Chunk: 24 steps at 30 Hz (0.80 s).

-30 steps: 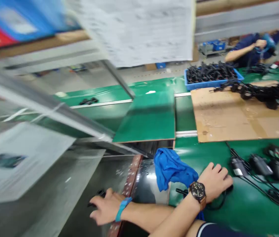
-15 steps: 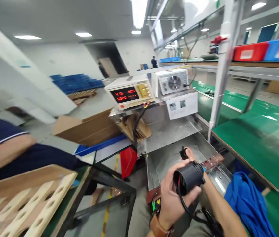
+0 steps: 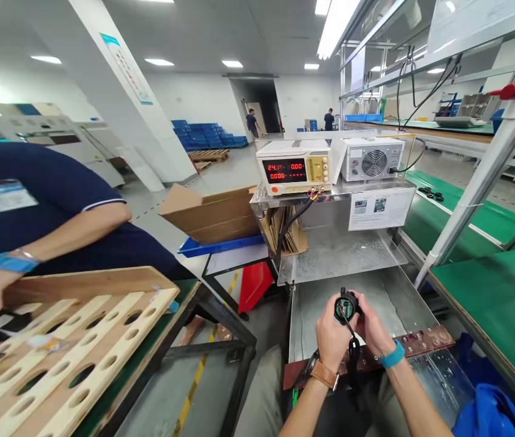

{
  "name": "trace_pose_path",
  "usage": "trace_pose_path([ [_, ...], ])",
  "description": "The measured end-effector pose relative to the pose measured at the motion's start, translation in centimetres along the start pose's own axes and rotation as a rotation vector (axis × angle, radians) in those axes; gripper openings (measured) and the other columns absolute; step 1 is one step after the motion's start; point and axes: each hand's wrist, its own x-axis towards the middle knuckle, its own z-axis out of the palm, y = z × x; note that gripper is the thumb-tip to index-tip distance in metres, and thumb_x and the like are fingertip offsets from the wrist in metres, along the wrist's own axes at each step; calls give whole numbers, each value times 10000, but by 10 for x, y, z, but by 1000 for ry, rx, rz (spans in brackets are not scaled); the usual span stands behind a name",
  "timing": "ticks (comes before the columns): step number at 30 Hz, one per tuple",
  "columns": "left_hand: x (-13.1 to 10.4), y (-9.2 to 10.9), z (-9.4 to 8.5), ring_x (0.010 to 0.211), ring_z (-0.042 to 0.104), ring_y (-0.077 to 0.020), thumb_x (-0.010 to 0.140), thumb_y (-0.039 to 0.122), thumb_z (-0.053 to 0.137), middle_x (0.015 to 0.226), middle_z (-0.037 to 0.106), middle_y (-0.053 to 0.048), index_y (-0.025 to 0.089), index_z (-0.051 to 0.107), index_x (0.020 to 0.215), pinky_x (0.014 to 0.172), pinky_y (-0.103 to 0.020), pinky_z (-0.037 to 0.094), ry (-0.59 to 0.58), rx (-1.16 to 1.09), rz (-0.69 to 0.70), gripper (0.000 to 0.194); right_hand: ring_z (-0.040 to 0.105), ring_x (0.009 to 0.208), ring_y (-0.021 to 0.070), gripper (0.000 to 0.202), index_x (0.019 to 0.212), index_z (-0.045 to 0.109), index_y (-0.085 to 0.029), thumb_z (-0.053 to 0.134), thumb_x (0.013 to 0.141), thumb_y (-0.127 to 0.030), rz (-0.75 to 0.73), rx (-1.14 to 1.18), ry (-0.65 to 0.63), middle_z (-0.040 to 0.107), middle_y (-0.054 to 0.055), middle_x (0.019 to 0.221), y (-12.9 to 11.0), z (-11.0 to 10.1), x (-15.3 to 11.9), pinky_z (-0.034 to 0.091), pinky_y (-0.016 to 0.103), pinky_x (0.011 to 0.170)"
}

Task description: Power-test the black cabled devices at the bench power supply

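Steel shelf [image 3: 330, 193] bearing power supply [image 3: 294, 167], fan unit [image 3: 373, 159], green bench [image 3: 494, 291], blue cloth [image 3: 489, 416]

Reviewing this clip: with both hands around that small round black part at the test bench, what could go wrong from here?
1. The black cable hanging from the round black part, held between the left hand and the right hand, could snag on the brown terminal strip below.
2. The power supply shows lit readings; if its leads are live, a wrong contact might short.
3. A co-worker's arm is close by the wooden rack; a bump seems possible.
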Motion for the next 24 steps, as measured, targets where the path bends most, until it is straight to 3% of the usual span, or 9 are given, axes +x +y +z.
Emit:
trace_pose_path([
  [8,8,-20,-6,1253,586,-261,801,246,696,1340,626,-78,221,582,1295,1084,-398,472,-163,-40,186,507,558,1107,314,686,1265,553,-237,763,818,-713,-22,-141,-3,581,78,1219,-16,8,-6,539,320,772],
  [12,11,-27,-9,1289,556,-259,779,185,677,1354,617,-68,233,570,1312,1100,-411,459,-241,-52,216,545,554,1111,311,699,1243,539,-207,881,747,-562,-89,-219,7,595,90,1179,-11,13,-5,523,349,887],
  [15,1,-27,-10,1365,477,-257,784,187,668,1448,531,-95,216,490,1389,1154,-423,394,-231,-121,127,632,582,1050,324,733,1197,550,-193,943,651,-485,-90,-191,86,615,91,1112,-7,19,-4,544,396,891],
  [17,-14,-26,-12,1445,359,-259,836,248,644,1559,377,-129,197,339,1493,1193,-432,329,-185,-237,16,726,610,993,339,720,1185,560,-200,946,638,-468,-35,-90,102,620,93,1088,-8,22,-4,576,447,851],
  [19,-37,-25,-13,1459,328,-262,918,341,570,1586,309,-156,180,269,1519,1189,-438,325,-212,-411,-111,691,630,962,356,703,1195,561,-208,933,654,-460,27,23,75,622,101,1093,-14,25,-3,590,505,837],
  [21,-64,-24,-10,1387,434,-270,945,417,543,1510,424,-173,166,378,1452,1142,-437,381,-378,-577,-196,589,631,985,372,658,1201,566,-201,898,695,-459,74,94,27,622,117,1113,-22,27,2,587,541,848],
  [24,-103,-26,4,1144,616,-274,816,489,719,1222,647,-164,142,559,1231,1008,-415,482,-625,-717,-356,564,597,1069,385,514,1154,588,-181,814,779,-449,117,87,-34,610,144,1134,-30,26,16,592,550,825],
])
